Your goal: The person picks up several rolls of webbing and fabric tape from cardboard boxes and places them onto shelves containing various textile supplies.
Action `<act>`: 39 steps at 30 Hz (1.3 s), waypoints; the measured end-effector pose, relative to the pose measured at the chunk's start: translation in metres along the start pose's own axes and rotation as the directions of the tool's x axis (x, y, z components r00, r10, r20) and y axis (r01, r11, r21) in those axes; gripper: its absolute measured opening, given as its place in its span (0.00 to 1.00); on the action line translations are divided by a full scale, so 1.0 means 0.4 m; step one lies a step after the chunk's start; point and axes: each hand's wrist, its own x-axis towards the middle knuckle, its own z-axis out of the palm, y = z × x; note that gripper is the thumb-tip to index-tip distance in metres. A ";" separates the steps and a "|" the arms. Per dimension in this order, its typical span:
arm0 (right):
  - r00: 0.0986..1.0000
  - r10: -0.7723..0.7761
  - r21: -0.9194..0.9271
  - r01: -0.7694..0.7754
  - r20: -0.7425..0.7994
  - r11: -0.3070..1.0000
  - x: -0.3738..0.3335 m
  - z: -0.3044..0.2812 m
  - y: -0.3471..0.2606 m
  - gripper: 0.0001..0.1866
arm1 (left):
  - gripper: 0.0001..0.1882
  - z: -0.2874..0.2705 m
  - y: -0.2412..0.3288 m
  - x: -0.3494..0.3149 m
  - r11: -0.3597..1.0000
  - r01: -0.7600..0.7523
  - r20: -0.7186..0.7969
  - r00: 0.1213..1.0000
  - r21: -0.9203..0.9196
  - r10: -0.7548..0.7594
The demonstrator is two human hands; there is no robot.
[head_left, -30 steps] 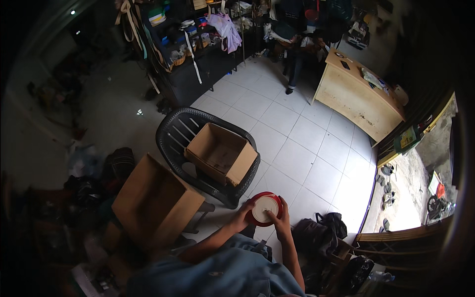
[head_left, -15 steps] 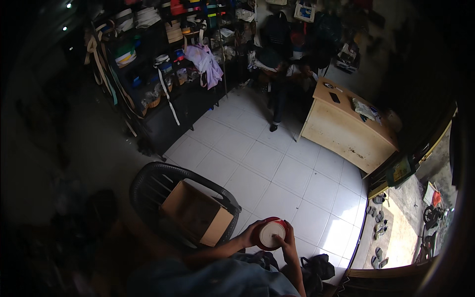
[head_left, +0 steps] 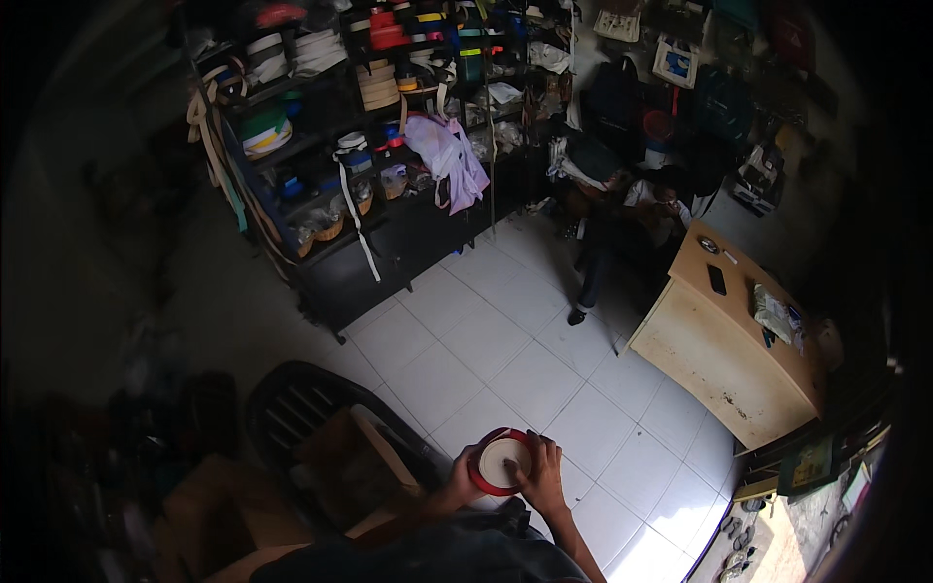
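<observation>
A round object with a red rim and a cream disc in its middle [head_left: 500, 466] is held between my two hands; I cannot make out its exact kind. My left hand [head_left: 464, 482] grips its left edge. On the opposite edge are the curled fingers of my right hand [head_left: 546, 476], with the thumb lying on the cream face. Left of my hands stands a dark plastic chair [head_left: 309, 391], and on its seat rests an open cardboard box [head_left: 389, 449] with a shadowed inside.
A second cardboard box [head_left: 219, 496] is at lower left. Black shelves [head_left: 389, 255] hold webbing rolls and baskets; a lilac bag [head_left: 449, 160] hangs there. A person [head_left: 637, 228] sits beyond the wooden desk [head_left: 714, 350]. White tiles [head_left: 530, 389] cover the floor. Sandals [head_left: 741, 544] lie outside the doorway.
My view has tilted up and turned left, so shelves and desk sit lower and farther right. Both hands keep hold of the red-rimmed round object. The second cardboard box has come into view.
</observation>
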 end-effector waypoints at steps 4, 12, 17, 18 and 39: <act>0.970 -0.171 -0.005 0.175 0.174 0.985 0.189 0.009 0.089 0.34 | 0.28 -0.006 0.008 0.139 1.000 0.018 -0.174 0.985 -0.001 -0.018; 0.858 -0.274 0.021 0.294 0.433 0.955 0.518 0.068 0.127 0.56 | 0.30 -0.131 -0.013 0.404 0.984 -0.068 -0.369 0.929 -0.165 0.002; 0.849 -0.249 0.019 0.272 0.466 0.962 0.755 0.116 0.121 0.58 | 0.40 -0.210 0.025 0.604 0.942 -0.256 -0.336 0.886 0.218 0.319; 0.852 -0.268 0.035 0.283 0.450 0.958 0.801 0.126 0.121 0.58 | 0.36 -0.242 0.055 0.654 0.892 -0.093 -0.253 0.967 -0.443 -0.025; 0.780 -0.568 0.480 0.405 0.263 0.779 1.670 0.484 0.076 0.53 | 0.31 -0.765 0.198 1.157 0.627 -0.371 -0.594 0.783 -0.685 -0.186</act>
